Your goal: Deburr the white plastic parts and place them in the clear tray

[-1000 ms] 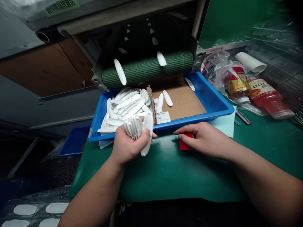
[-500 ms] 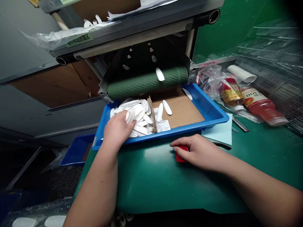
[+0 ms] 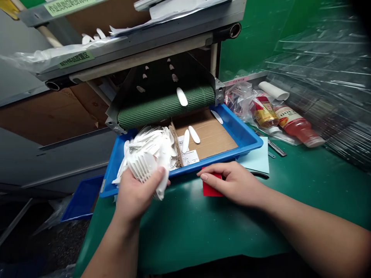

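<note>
Left arm: the forearm rises from the bottom edge, and the left hand is turned palm-up over the tray's front corner.
Left grip: fingers and thumb are curled closed, clamped on a fanned stack of white oval plastic pieces, which stands tilted in the palm.
Right arm: the forearm lies low across the green work mat, reaching in from the right.
Right grip: the right hand lies palm-down with its fingers loosely together, resting on a red card, not pinching it.
Tray: just beyond the left hand is a blue plastic tray, lined with a cardboard sheet.
In the tray: a heap of white oval pieces lies directly behind the left hand; a cardboard strip separates it from two loose pieces and a printed label.
Beyond the tray: one white piece lies on a green belt roller.
Right of the right hand: a pale blue sheet lies partly under the tray.
</note>
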A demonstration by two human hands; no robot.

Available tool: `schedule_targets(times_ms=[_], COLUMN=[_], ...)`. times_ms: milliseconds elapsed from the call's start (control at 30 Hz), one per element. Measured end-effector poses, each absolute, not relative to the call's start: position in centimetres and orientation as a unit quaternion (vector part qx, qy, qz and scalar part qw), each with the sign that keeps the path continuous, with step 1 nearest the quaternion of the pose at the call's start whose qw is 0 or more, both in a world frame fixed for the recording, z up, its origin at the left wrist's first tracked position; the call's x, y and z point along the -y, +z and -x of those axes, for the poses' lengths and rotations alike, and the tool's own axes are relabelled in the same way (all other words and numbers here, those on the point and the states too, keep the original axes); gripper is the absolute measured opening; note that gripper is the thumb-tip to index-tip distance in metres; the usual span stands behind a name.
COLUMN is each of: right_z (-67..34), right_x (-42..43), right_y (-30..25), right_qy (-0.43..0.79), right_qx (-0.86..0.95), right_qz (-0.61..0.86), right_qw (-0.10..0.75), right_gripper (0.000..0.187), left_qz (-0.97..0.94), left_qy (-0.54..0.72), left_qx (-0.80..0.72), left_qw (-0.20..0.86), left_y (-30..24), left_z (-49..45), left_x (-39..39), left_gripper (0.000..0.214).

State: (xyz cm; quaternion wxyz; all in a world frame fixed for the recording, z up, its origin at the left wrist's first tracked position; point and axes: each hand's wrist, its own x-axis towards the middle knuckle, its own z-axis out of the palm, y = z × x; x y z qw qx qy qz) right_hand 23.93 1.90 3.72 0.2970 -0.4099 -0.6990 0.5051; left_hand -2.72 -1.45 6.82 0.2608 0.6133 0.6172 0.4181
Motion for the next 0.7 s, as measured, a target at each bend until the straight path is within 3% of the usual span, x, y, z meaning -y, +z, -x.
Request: schedule_targets(times_ms=[67,167,533,700], right_z=[-24.1,-24.2,-24.3,-25.3], right_x=[-2.0,-2.2,-2.4,-2.7], right_y=[3.7,3.6,3.7,4.5], right_qy=[0.562,0.637,0.619,0.581], right_qx=[0.644,0.579,0.636,0.655], right_qz=[0.395,0.366,0.346,0.368], right_qw=[0.336,0.353,0.304,0.314], right_gripper=[0.033,0.035,0.043,0.035], left_qz=[-0.583,-0.58,-0.658,-0.692], left_qy=[0.386,0.318,0.279,0.287], left_qx=[-0.58,-0.551,-0.514,-0.485], left_qw=[0.418,0.509,0.475,0.45], left_y=[5.7,4.7,4.3,4.2], left_z=[0.9,-1.0,-1.8,-1.6], left_x=[2.4,3.0,3.0,3.0], left_gripper=[0.037,0.034,0.027,0.023])
